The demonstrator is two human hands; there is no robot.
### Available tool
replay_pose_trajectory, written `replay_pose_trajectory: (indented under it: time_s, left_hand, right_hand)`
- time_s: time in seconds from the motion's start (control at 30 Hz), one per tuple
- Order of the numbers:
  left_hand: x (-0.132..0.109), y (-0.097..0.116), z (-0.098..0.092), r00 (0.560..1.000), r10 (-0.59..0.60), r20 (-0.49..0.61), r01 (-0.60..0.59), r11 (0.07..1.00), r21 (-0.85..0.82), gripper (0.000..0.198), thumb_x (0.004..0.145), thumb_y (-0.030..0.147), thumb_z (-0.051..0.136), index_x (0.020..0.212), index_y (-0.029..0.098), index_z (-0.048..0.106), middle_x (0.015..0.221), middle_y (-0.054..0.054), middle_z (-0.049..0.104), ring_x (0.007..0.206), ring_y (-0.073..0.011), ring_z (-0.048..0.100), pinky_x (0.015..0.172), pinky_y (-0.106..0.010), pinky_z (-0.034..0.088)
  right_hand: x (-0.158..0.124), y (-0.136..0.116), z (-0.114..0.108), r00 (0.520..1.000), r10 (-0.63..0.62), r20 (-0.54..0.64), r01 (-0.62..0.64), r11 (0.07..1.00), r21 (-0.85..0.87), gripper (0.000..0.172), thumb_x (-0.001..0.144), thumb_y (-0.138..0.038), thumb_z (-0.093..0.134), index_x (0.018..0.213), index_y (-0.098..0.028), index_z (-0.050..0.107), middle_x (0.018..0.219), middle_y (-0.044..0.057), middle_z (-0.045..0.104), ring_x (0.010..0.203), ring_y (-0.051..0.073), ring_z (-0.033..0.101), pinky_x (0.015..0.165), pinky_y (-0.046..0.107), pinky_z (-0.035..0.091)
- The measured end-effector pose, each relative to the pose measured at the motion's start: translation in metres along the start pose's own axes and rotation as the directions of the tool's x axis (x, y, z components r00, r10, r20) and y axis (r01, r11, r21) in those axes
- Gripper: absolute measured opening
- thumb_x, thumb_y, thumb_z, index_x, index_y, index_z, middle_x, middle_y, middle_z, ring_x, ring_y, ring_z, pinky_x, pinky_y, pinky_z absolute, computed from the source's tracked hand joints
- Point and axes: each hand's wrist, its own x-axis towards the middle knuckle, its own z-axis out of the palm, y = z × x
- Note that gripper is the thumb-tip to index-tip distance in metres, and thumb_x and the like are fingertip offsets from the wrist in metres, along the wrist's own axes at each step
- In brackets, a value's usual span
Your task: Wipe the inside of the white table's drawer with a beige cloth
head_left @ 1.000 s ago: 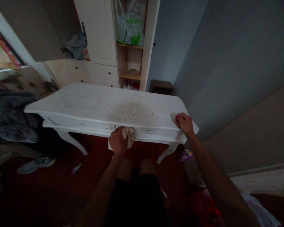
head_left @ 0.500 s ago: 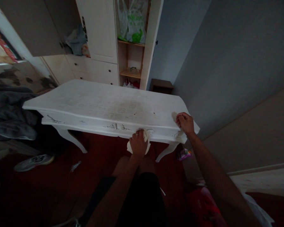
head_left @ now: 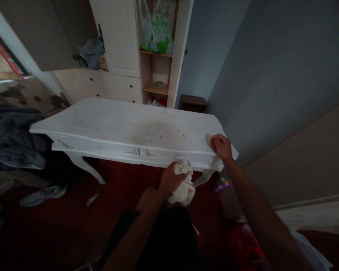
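A low white table (head_left: 107, 120) with curved legs and a grimy, stained top stands in front of me. My left hand (head_left: 171, 177) is closed round a crumpled cream cloth (head_left: 183, 186), held against the table's front apron near a small drawer knob (head_left: 179, 157); part of the cloth hangs down below the hand. My right hand (head_left: 220, 146) rests on the table's near right corner with its fingers curled over the edge. My knees show below the table's front.
A white wardrobe (head_left: 121, 41) with open shelves and plastic bags (head_left: 155, 26) stands behind the table. Dark clothing (head_left: 11, 135) is heaped at left, a shoe (head_left: 42, 194) lies on the red floor, and a small dark stool (head_left: 192, 103) sits by the grey wall.
My left hand has slid the cloth rightward along the table's front apron, from its middle to near the right leg, and the cloth now hangs lower. My right hand has stayed on the corner.
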Motion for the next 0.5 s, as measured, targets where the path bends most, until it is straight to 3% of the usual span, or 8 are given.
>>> replay_pose_trajectory:
  time_s: [0.1,0.17,0.3,0.4,0.5]
  left_hand:
    - [0.006,0.033,-0.034,0.993,0.116,-0.026,-0.119,0.971,-0.207,0.021,0.067,0.022,0.061,0.088,0.020,0.061,0.075,0.003,0.063,0.069,-0.0146,0.058,0.065,-0.027,0.049]
    - [0.018,0.057,-0.060,0.965,0.212,-0.157,-0.243,0.944,-0.225,0.025,0.065,0.021,0.061,0.090,0.020,0.061,0.076,0.003,0.062,0.069,-0.0138,0.057,0.065,-0.027,0.050]
    - [0.063,0.095,-0.094,0.813,0.394,-0.429,-0.488,0.863,-0.133,0.031,0.067,0.021,0.062,0.097,0.020,0.060,0.084,0.002,0.064,0.075,-0.0145,0.060,0.070,-0.028,0.052]
    - [0.108,0.100,-0.092,0.719,0.481,-0.501,-0.564,0.826,-0.016,0.033,0.072,0.023,0.064,0.104,0.021,0.058,0.093,-0.001,0.066,0.084,-0.0168,0.062,0.079,-0.031,0.053]
    - [0.147,0.082,-0.072,0.715,0.509,-0.479,-0.536,0.839,0.092,0.037,0.079,0.031,0.062,0.114,0.020,0.054,0.107,-0.006,0.066,0.098,-0.0201,0.062,0.090,-0.035,0.051]
  right_hand:
    - [0.000,0.000,0.000,1.000,0.005,0.002,-0.005,1.000,-0.004,0.012,0.073,-0.029,0.053,0.070,-0.019,0.059,0.051,-0.005,0.057,0.035,0.007,0.042,0.033,0.017,0.031]
    - [0.001,0.001,0.000,1.000,0.013,0.008,-0.013,1.000,-0.010,0.014,0.074,-0.031,0.053,0.070,-0.019,0.059,0.051,-0.005,0.057,0.036,0.007,0.042,0.033,0.017,0.031]
    - [0.003,0.003,0.000,0.999,0.025,0.025,-0.025,1.000,-0.014,0.016,0.076,-0.034,0.053,0.071,-0.019,0.059,0.052,-0.005,0.057,0.037,0.007,0.043,0.034,0.018,0.032]
    - [0.003,0.004,0.000,0.999,0.020,0.026,-0.020,1.000,-0.008,0.015,0.075,-0.033,0.053,0.071,-0.019,0.058,0.052,-0.005,0.057,0.037,0.007,0.042,0.034,0.019,0.031]
    - [0.003,0.003,0.000,1.000,0.018,0.025,-0.018,1.000,-0.010,0.014,0.073,-0.032,0.052,0.071,-0.019,0.058,0.052,-0.004,0.057,0.037,0.008,0.042,0.034,0.019,0.032]
